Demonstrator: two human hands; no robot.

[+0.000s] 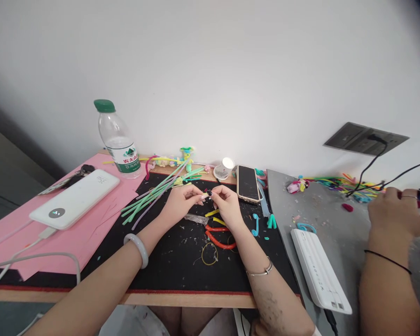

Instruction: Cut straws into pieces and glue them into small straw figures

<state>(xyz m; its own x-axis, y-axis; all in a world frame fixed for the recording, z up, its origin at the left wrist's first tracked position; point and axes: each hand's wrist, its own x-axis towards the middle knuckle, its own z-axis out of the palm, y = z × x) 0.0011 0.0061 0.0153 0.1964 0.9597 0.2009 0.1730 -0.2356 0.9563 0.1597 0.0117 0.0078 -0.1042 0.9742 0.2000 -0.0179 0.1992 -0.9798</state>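
Note:
My left hand [184, 199] and my right hand [227, 205] meet above the black mat, both closed in a pinch. Between their fingertips is a tiny black-and-white piece [209, 192], too small to name. The left fingers are at its white end, the right at its dark part. Just below lie a clear plastic strip [196, 218], short yellow pieces [212, 213] and a tool with curved red handles [220, 243], partly hidden by my right forearm. Left of my left hand, green and purple fuzzy craft stems [150, 198] lie in a loose bundle.
A water bottle [121, 144] and white power bank [75, 198] stand left on pink paper [101, 238]. Behind my right hand are a white cup [224, 169] and phone [248, 183]. Another person's hand [394, 214] works at right, near a second power bank [320, 270].

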